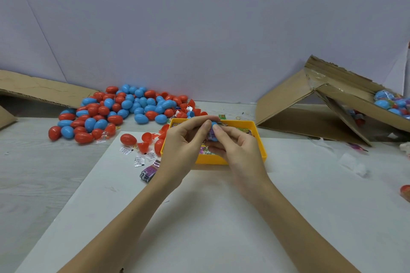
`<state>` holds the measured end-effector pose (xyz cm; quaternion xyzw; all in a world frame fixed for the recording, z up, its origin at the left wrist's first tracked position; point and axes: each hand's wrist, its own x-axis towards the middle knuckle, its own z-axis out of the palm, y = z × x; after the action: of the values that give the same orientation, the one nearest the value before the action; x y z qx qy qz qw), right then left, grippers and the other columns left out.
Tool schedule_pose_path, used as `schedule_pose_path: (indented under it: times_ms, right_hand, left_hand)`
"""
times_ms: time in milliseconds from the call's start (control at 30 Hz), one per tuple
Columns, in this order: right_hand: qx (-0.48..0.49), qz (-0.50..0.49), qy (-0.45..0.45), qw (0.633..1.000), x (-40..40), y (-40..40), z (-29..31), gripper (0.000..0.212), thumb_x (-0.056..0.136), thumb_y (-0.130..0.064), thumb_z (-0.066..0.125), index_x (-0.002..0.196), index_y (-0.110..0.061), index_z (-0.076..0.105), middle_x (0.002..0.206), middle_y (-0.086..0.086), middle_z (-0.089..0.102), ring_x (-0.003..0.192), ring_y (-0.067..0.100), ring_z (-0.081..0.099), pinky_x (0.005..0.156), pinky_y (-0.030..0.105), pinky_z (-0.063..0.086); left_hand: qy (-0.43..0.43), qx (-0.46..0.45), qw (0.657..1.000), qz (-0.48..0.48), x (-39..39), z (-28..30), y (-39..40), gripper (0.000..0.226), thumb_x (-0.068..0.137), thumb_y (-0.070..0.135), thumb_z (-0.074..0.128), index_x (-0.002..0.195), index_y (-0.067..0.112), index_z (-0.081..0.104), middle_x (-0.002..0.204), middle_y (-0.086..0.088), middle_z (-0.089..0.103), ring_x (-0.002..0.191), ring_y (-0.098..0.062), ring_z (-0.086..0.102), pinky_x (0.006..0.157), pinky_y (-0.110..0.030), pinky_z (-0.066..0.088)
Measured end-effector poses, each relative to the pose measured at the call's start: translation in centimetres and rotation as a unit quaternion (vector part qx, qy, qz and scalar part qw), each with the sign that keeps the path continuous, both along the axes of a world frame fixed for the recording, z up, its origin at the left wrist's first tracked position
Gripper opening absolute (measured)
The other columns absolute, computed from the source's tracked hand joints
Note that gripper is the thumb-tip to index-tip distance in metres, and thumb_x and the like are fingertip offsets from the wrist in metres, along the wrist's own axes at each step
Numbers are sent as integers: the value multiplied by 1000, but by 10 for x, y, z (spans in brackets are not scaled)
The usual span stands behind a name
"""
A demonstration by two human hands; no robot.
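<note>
The two hands are meeting above the yellow tray (259,146), and both are gripping one blue egg (214,129) with curled fingers. The left hand (185,142) is pinching it from the left side, and the right hand (236,147) is holding it from the right, where a purple wrapper (209,136) is touching the egg. A pile of red and blue eggs (124,111) is lying on the tabletop (33,173) further back on the left, and a cardboard box (310,106) is leaning on the right

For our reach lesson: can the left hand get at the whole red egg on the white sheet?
Probably yes: the red egg lies close to the left hand, only loose halves between, though that hand pinches the blue egg.
</note>
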<state>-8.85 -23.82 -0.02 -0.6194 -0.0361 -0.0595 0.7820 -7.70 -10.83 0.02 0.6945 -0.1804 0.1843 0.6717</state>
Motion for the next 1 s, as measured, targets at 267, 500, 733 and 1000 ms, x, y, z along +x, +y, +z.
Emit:
schedule_pose_path:
  times_ms: [267,500,733,1000]
  right_hand:
    - [112,4,43,993,-1,3,2,17,94,-26,70,104,-14,77,98,4,79,96,18,76,78,27,59]
    - [-128,-70,-46,988,6,-12,2,17,100,-20,66,116,-16,71,105,4,76,98,14,74,83,32,62]
    - [-325,-70,-266,905,11,-32,6,17,93,-16,75,109,-16,70,95,-6,72,92,6,70,78,14,55]
    - [-372,-10,-270,888,11,-37,9,9,90,-10,77,97,-10,73,92,-4,70,86,10,68,74,19,56]
  left_hand:
    - [-17,5,1000,-20,-1,-2,1,24,100,12,62,118,21,73,111,14,76,110,-7,70,87,-17,55]
    - [8,23,1000,9,3,0,6,21,101,17,60,115,19,76,106,11,77,108,-8,70,80,-19,58]
    - [24,63,998,-3,7,0,13,26,99,17,60,121,13,73,109,9,76,107,-6,70,82,-19,58]
    - [57,81,994,-37,9,0,19,23,98,20,63,118,24,73,106,13,77,106,-8,70,80,-17,56]
